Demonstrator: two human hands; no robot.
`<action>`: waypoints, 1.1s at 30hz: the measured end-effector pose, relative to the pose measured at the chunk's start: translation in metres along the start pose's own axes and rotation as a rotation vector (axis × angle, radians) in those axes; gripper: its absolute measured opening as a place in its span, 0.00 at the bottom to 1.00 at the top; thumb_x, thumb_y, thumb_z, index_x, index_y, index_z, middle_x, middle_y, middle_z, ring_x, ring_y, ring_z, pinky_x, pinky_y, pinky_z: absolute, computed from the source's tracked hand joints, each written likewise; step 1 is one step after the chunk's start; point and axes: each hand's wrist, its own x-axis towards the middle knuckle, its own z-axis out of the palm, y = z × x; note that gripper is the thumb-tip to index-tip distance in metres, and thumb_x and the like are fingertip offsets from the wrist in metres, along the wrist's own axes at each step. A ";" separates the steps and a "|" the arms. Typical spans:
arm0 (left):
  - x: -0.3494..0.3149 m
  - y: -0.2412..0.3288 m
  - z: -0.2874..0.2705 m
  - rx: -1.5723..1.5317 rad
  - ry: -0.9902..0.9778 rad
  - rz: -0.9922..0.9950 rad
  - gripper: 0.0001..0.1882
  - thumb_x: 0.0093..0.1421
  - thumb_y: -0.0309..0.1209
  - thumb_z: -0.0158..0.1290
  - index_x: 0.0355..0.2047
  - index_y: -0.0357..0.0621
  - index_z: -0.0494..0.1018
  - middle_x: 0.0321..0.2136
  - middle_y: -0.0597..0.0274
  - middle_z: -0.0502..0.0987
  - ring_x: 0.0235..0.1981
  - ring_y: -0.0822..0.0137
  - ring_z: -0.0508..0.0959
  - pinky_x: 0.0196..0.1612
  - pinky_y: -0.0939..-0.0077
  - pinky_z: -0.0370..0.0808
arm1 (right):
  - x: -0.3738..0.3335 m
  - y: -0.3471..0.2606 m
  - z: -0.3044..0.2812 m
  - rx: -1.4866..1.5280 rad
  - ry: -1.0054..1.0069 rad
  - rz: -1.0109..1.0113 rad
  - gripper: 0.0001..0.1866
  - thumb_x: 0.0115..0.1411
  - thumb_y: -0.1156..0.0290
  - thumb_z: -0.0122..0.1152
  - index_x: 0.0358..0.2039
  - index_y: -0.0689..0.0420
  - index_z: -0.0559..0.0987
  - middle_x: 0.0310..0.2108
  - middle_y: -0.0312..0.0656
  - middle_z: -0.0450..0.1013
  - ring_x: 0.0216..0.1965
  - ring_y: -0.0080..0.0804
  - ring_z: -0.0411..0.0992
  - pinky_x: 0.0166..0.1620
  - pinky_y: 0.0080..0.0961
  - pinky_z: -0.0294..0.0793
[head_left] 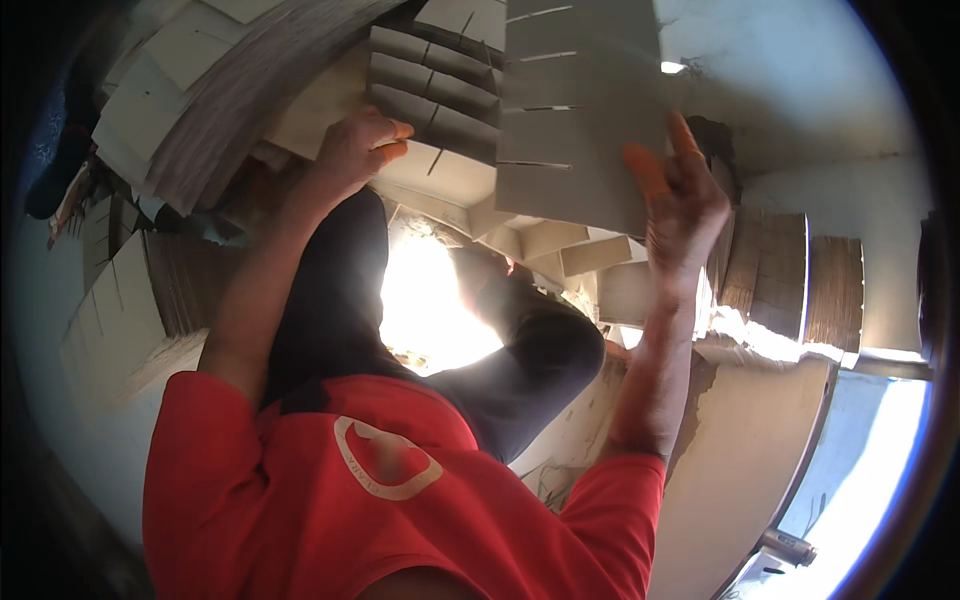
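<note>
My right hand [685,200] grips the lower right edge of a grey cardboard sheet [590,120] with slots cut in from its left side. The sheet stands raised in front of me. At the left, my left hand [355,150] has its thumb and forefinger closed at the left end of several slotted cardboard strips [440,125], standing in rows. Orange coverings show on fingertips of both hands. Below the sheet, crossed cardboard strips form a divider grid [550,240], partly hidden by the sheet.
Stacks of cardboard [240,100] rise at the upper left, with another slotted stack [120,300] below. More upright bundles [780,270] stand at the right. A tan panel [750,440] lies at the lower right. Bright sunlight washes out the spot between my legs.
</note>
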 end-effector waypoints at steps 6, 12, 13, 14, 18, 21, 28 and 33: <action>-0.001 -0.002 0.004 -0.084 0.009 -0.020 0.07 0.50 0.27 0.59 0.30 0.41 0.78 0.27 0.58 0.78 0.30 0.62 0.76 0.33 0.68 0.74 | 0.021 -0.010 0.060 0.059 -0.164 0.060 0.25 0.50 0.81 0.66 0.50 0.68 0.73 0.16 0.26 0.61 0.20 0.11 0.54 0.24 0.09 0.55; 0.002 -0.003 0.003 0.005 -0.018 0.028 0.09 0.51 0.25 0.59 0.34 0.38 0.79 0.27 0.55 0.76 0.29 0.62 0.76 0.33 0.71 0.73 | 0.025 -0.010 0.085 -0.130 -0.189 -0.068 0.24 0.49 0.81 0.65 0.49 0.68 0.74 0.14 0.36 0.62 0.17 0.18 0.57 0.21 0.18 0.60; 0.002 -0.004 0.004 0.002 -0.022 0.020 0.09 0.51 0.26 0.59 0.33 0.39 0.79 0.26 0.55 0.76 0.29 0.62 0.76 0.33 0.71 0.73 | 0.025 -0.012 0.088 -0.150 -0.200 -0.059 0.24 0.49 0.81 0.65 0.49 0.68 0.74 0.15 0.37 0.62 0.17 0.19 0.58 0.22 0.19 0.61; 0.002 -0.005 0.004 0.002 -0.025 0.009 0.08 0.51 0.26 0.59 0.33 0.39 0.79 0.26 0.55 0.76 0.29 0.62 0.76 0.33 0.71 0.72 | 0.025 -0.014 0.090 -0.168 -0.213 -0.051 0.23 0.50 0.81 0.64 0.49 0.68 0.75 0.15 0.38 0.62 0.17 0.20 0.58 0.22 0.20 0.62; 0.003 -0.004 0.002 -0.007 -0.031 -0.018 0.08 0.51 0.26 0.59 0.33 0.40 0.79 0.26 0.56 0.76 0.29 0.62 0.76 0.33 0.71 0.72 | 0.029 -0.020 0.096 -0.187 -0.273 -0.015 0.20 0.51 0.80 0.64 0.46 0.68 0.75 0.18 0.44 0.68 0.19 0.24 0.64 0.25 0.22 0.66; 0.003 -0.007 0.005 -0.037 -0.029 -0.033 0.08 0.51 0.26 0.59 0.33 0.40 0.79 0.26 0.57 0.75 0.28 0.63 0.76 0.32 0.72 0.72 | 0.032 -0.020 0.099 -0.151 -0.313 -0.005 0.22 0.52 0.79 0.63 0.48 0.68 0.73 0.19 0.40 0.66 0.20 0.23 0.62 0.25 0.20 0.64; 0.007 -0.008 0.009 -0.048 -0.020 -0.023 0.08 0.51 0.26 0.59 0.33 0.40 0.79 0.26 0.56 0.75 0.28 0.62 0.77 0.32 0.71 0.73 | 0.038 -0.002 0.127 -0.106 -0.458 -0.112 0.19 0.54 0.76 0.60 0.48 0.63 0.75 0.16 0.33 0.65 0.20 0.15 0.59 0.24 0.16 0.63; 0.010 -0.011 0.011 -0.039 -0.004 0.020 0.08 0.51 0.25 0.59 0.33 0.40 0.78 0.27 0.55 0.75 0.28 0.61 0.78 0.32 0.70 0.74 | 0.024 0.007 0.151 -0.142 -0.590 -0.073 0.08 0.51 0.79 0.57 0.33 0.62 0.70 0.23 0.55 0.72 0.26 0.52 0.72 0.28 0.38 0.72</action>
